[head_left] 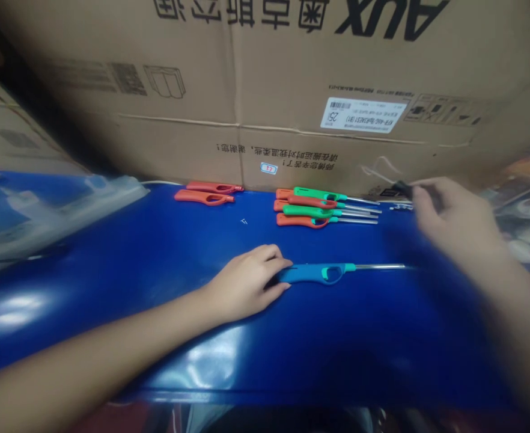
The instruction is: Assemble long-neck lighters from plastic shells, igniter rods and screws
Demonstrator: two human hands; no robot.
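Note:
A blue long-nozzle lighter point(323, 273) lies on the blue table point(166, 264), metal nozzle pointing right. My left hand point(247, 282) rests on the table and grips the lighter's handle end with thumb and fingers. My right hand point(449, 216) is raised at the right, blurred by motion, fingers pinched on a small dark object point(402, 190) I cannot make out. Behind the blue lighter lies a row of several orange and green lighters point(323, 207), nozzles to the right.
Two orange lighter bodies point(206, 192) lie at the back centre-left. A large cardboard box point(265, 90) stands along the table's far edge. Clear plastic bags point(44, 210) sit at the left. Small metal parts point(400, 207) lie near the right hand.

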